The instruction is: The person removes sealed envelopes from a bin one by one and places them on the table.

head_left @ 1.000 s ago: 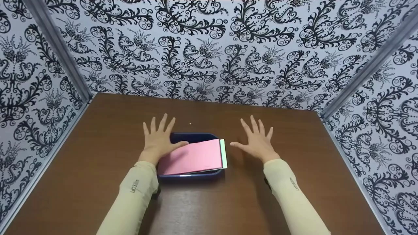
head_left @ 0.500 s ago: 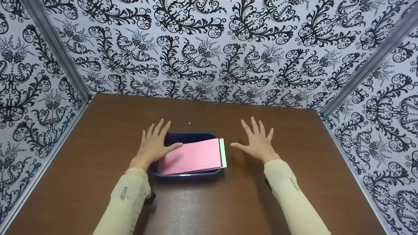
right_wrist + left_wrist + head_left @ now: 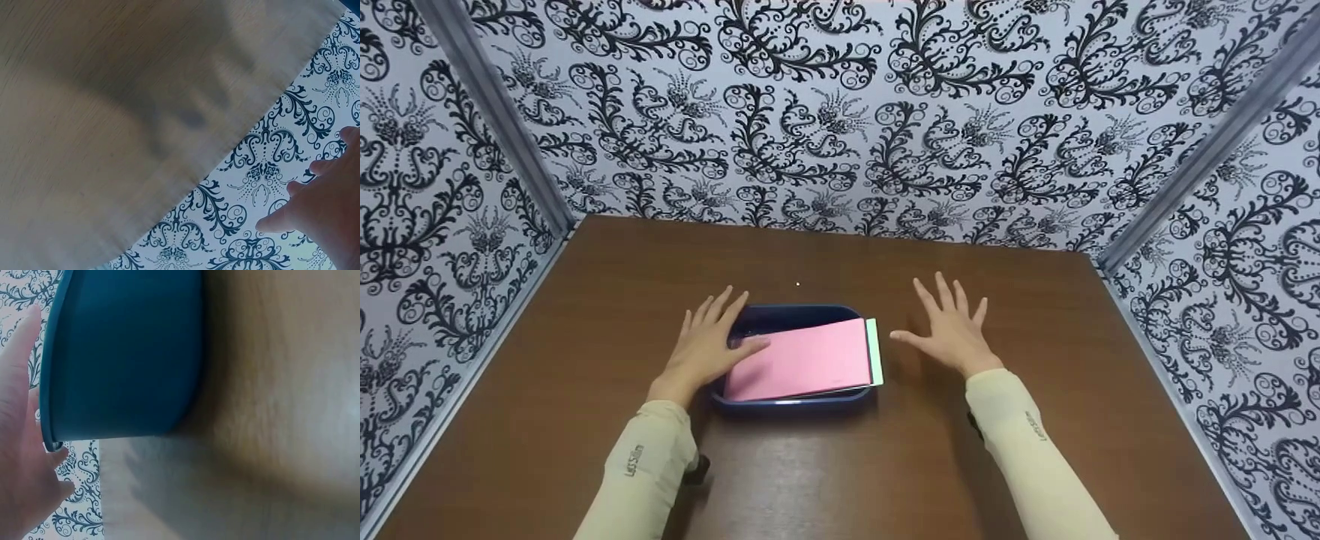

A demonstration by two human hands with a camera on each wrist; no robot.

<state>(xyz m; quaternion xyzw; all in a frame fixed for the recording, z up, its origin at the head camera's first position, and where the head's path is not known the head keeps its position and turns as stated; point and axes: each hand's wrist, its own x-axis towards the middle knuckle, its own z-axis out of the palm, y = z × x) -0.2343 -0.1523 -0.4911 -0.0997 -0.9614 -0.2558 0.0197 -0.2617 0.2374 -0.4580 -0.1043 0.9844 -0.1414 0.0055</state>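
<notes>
A dark blue basin point(image 3: 795, 405) stands on the brown table, left of centre in the head view. A pink booklet-like sheet point(image 3: 802, 360) lies in it at a slant, over a pale green one point(image 3: 874, 352) whose edge sticks out past the basin's right rim. My left hand point(image 3: 701, 349) is at the basin's left end, fingers straight and spread, thumb over the pink sheet. The left wrist view shows the basin's outer wall point(image 3: 124, 354) beside that hand. To the right of the basin, my right hand point(image 3: 952, 334) hovers apart from it with fingers spread, holding nothing.
The brown wooden table point(image 3: 997, 465) carries a tiny bright speck point(image 3: 798, 284) behind the basin. Panels with a black-and-white scroll pattern point(image 3: 825, 112) enclose the table at the back and both sides, joined by grey corner posts point(image 3: 502, 112).
My left hand has drawn back left and toward the body, baring more of the basin's left end. The right hand is nearly still; the basin and sheets stay in place.
</notes>
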